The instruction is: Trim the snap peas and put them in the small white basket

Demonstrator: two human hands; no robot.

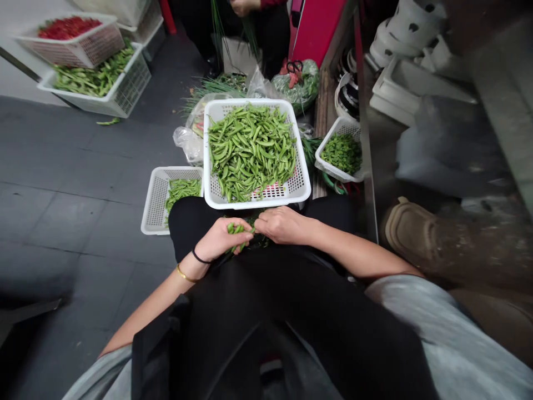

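My left hand [220, 240] is closed around a small bunch of green pea pods [236, 229] over my lap. My right hand [282, 224] pinches at the same pods from the right, its fingertips touching them. Just beyond both hands a large white basket [300, 188] heaped with green pea pods [250, 150] rests against my knees. To its left on the floor lies a smaller white basket [155, 201] with a few pods [181, 190] in it.
A white basket of chopped greens [342, 153] sits to the right, by a metal counter. Two stacked baskets [120, 94] with green pods and red chillies stand far left. Another person [250, 11] sits behind, among plastic bags and scissors [295, 68]. The floor is grey tile.
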